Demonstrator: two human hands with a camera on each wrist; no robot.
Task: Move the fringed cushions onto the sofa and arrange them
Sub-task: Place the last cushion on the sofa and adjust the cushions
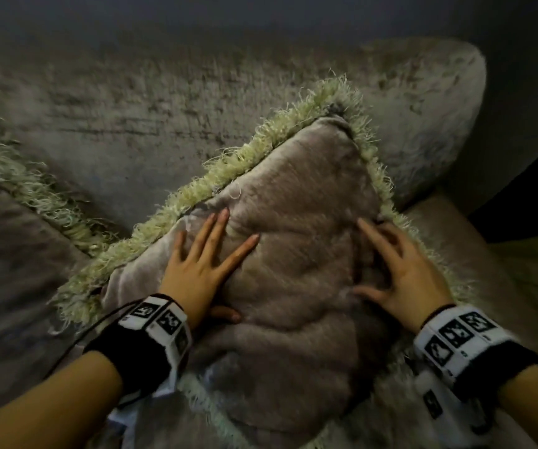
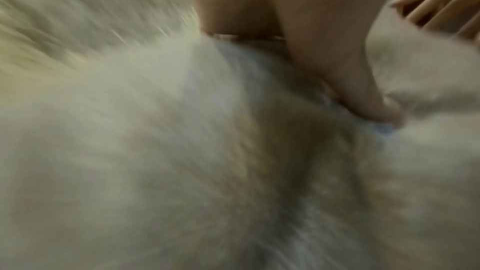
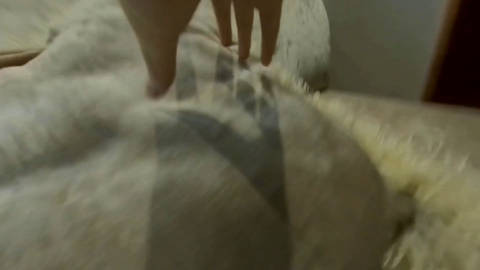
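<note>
Although the room is dim and the wrist views are smeared, the head view shows the job well advanced. One fringed cushion (image 1: 293, 241) already lies on the sofa (image 1: 151, 118), tilted with its top corner leaning toward the backrest and the rounded armrest (image 1: 433, 124) just beside it on the right. A second fringed cushion (image 1: 8, 202) sits at the left edge of that view, also on the sofa, its pale fringe close to the first one's fringe without clearly touching it. Both visible cushions, then, look to have reached the seat; what seems left is the arranging, since the middle cushion is still crooked and creased rather than squared against the backrest. Whether more cushions wait elsewhere cannot be told.

Neither hand grips anything. Left hand (image 1: 203, 267) lies flat on the cushion's plush face near its left edge, fingers straight and spread, thumb tucked low against the fabric; the left wrist view confirms the thumb pressing into the pile. Right hand (image 1: 403, 273) rests on the right side of the same cushion, just inside the fringe, fingers spread and only gently bent, their tips dimpling the cover as the right wrist view shows. Set well apart on either side of the cushion's centre, the hands appear to be patting or smoothing it into place.
</note>
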